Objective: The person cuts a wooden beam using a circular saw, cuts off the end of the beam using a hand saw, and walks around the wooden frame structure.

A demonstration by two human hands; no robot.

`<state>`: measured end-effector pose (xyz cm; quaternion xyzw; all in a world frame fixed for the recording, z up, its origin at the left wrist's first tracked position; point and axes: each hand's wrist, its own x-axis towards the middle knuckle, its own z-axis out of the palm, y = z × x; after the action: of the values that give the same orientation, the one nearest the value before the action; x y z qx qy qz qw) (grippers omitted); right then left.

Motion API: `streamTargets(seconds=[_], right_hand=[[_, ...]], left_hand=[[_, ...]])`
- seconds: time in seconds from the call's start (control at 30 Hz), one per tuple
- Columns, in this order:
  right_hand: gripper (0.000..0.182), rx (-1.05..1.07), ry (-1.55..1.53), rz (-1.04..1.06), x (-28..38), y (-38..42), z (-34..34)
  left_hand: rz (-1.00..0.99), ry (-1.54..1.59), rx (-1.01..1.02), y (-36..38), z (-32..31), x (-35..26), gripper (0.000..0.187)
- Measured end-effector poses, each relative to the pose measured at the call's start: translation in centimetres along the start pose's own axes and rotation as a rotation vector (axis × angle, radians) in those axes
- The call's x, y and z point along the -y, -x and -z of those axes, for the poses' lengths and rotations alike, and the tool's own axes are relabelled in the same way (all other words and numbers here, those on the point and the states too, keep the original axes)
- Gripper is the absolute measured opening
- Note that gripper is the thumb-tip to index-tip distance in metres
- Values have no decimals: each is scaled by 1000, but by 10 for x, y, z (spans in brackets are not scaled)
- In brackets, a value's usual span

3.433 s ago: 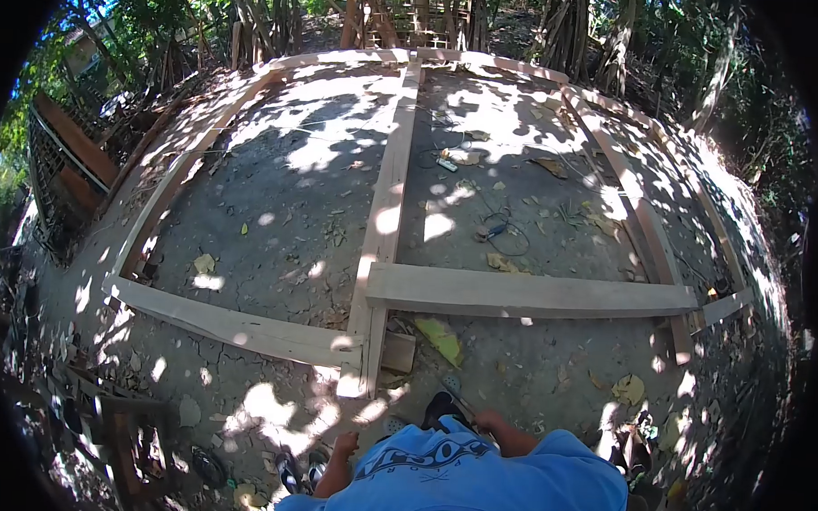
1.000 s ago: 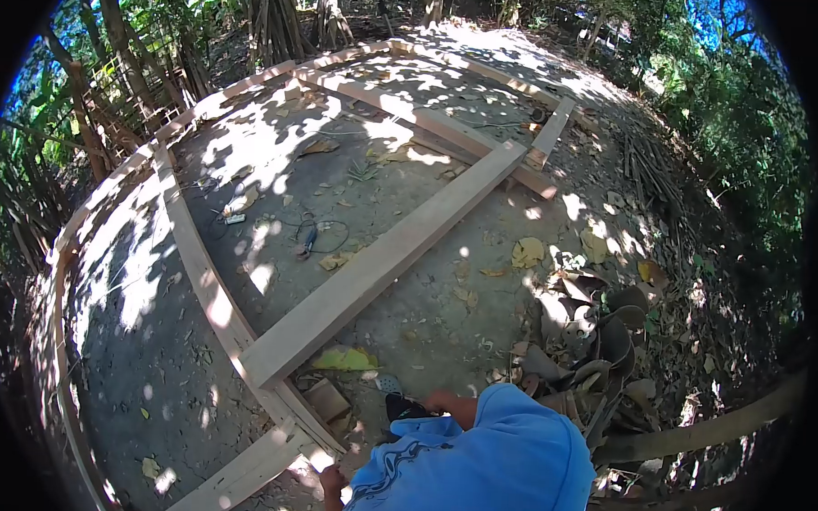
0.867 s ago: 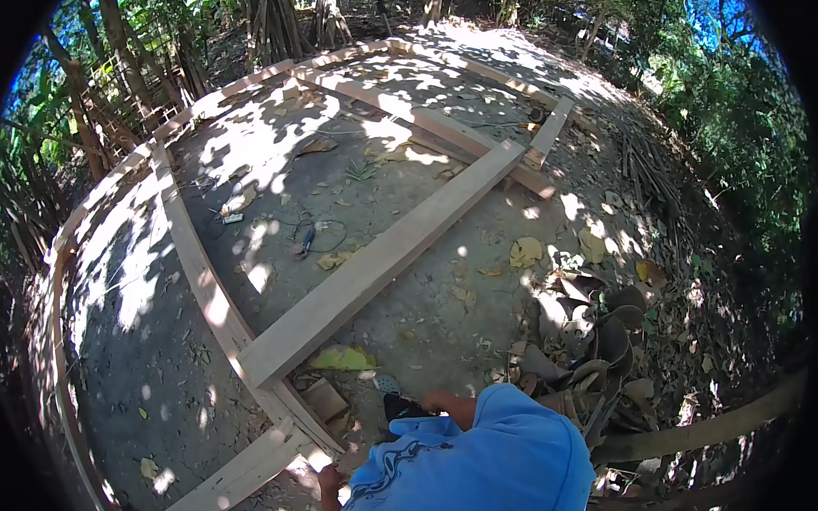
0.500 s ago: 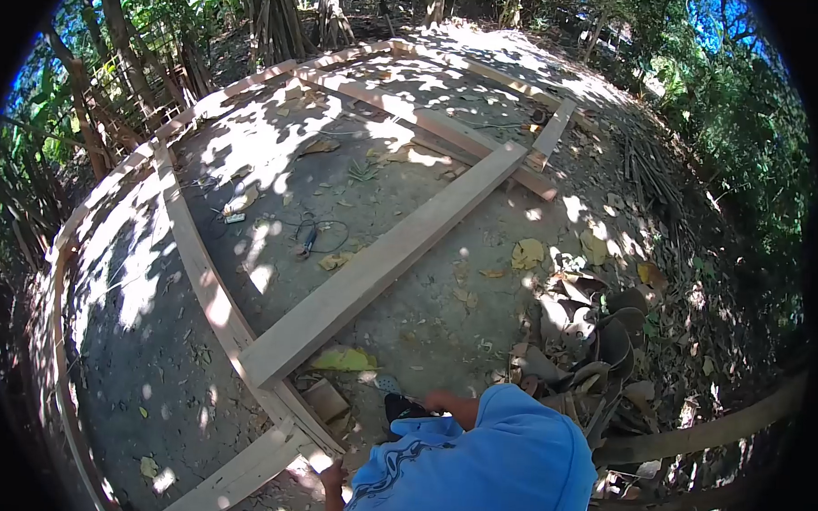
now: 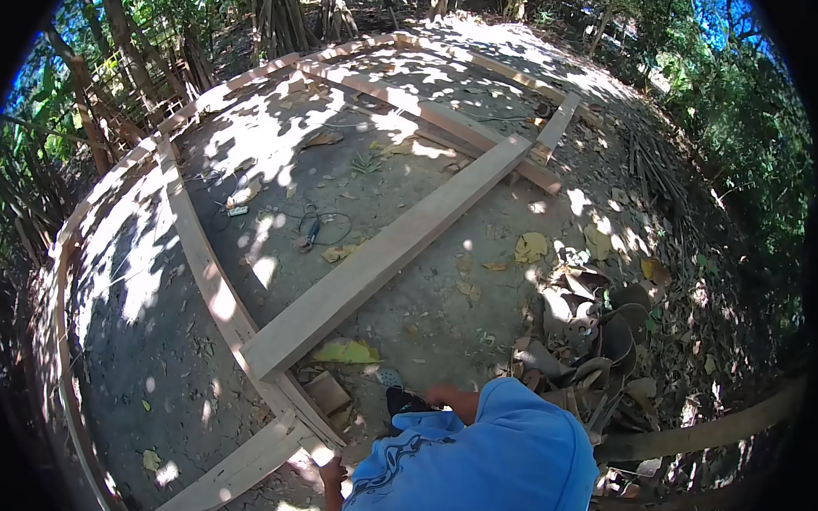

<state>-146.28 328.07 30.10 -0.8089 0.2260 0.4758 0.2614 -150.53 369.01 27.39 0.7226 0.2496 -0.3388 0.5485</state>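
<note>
At the bottom, my left hand (image 5: 333, 474) is at the near end of a timber joint, beside the end of a pale beam (image 5: 230, 470); its fingers are too small to make out. My right hand (image 5: 439, 397) reaches out from the blue shirt (image 5: 483, 461), close above a dark shoe (image 5: 404, 403); its fingers are unclear. A thick squared beam (image 5: 386, 255) slants across the middle, its near end resting on a long beam (image 5: 211, 289). Beside that joint lies a small wood block (image 5: 328, 393).
More timbers (image 5: 414, 107) lie across the ground behind. A corded tool (image 5: 312, 232) rests on the dirt. Dry curled husks (image 5: 604, 334) are heaped at right, near a curved pole (image 5: 709, 434). Trees (image 5: 277, 21) stand at the back.
The view has shifted slightly. Both hands stay in nearly the same places, and the beams keep their arrangement.
</note>
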Motion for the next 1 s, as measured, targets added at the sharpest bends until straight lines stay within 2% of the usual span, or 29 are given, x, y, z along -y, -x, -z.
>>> streamTargets(seconds=[0.03, 0.1, 0.13, 0.23, 0.27, 0.3, 0.33, 0.37, 0.4, 0.43, 0.47, 0.5, 0.53, 0.57, 0.6, 0.67, 0.7, 0.77, 0.8, 0.83, 0.87, 0.93, 1.0], right_hand=[[28, 7, 5, -16, 1, 3, 2], [27, -10, 7, 0, 2, 2, -1], [27, -27, 9, 15, -1, -4, -3], [27, -40, 102, 70, -8, -22, -10], [28, -46, 74, 73, -11, -24, -12], [29, -34, 68, 89, -12, -24, -11], [26, -43, 145, 182, -15, -25, -10], [19, 13, 57, 129, -17, -27, -10], [31, 67, 868, 578, -30, -46, -11], [43, 105, 768, 431, -34, -51, -13], [43, 160, 786, 432, -27, -34, -5], [42, 208, 796, 421, -21, -20, 3], [38, 214, 761, 425, -23, -19, 5], [34, 211, 715, 421, -27, -21, 2], [34, 246, 752, 436, -22, -12, 0], [26, 117, 319, 82, -13, 10, 8], [26, 129, 346, 91, -14, 9, 7], [29, 113, 601, 384, -36, -11, 8], [29, 118, 622, 392, -30, -9, 9], [30, 118, 516, 219, -24, -7, 9], [31, 113, 409, 44, -19, -4, 12], [32, 105, 445, 48, -19, -16, 11], [34, 95, 474, 58, -11, -16, 16]], left_hand=[[2, 0, -1, -3, 0, 3, 18], [168, 185, -63, -7, 0, 4, 18], [173, 187, -64, -5, 0, 5, 18], [-502, -410, -40, 4, 3, 5, 16], [-754, -1037, -138, -17, 12, 25, 32], [-364, -328, -13, -54, 14, 64, 40], [-342, -360, -35, -56, 12, 76, 38], [-628, -1052, -94, -27, 12, 45, 36], [-595, -1133, -192, -19, 6, 43, 35], [-324, -958, -87, -3, 3, 22, 35], [-398, -960, -146, -4, 0, 33, 33], [-377, -914, -187, -6, -3, 43, 32], [-483, -888, -251, -2, -5, 49, 31], [-261, -466, -260, 16, -10, 36, 22], [-127, -278, -268, 32, -13, 22, 22], [-38, -178, -314, 57, -22, 15, 26], [16, -101, -338, 64, -24, 17, 30], [67, -100, -334, 57, -36, 57, 32], [-80, -270, -352, 47, -45, 88, 33], [-228, -441, -367, 48, -49, 96, 35], [-221, -423, -376, 49, -52, 103, 35], [117, -28, -345, 64, -57, 97, 34], [118, -18, -371, 67, -61, 100, 34]])
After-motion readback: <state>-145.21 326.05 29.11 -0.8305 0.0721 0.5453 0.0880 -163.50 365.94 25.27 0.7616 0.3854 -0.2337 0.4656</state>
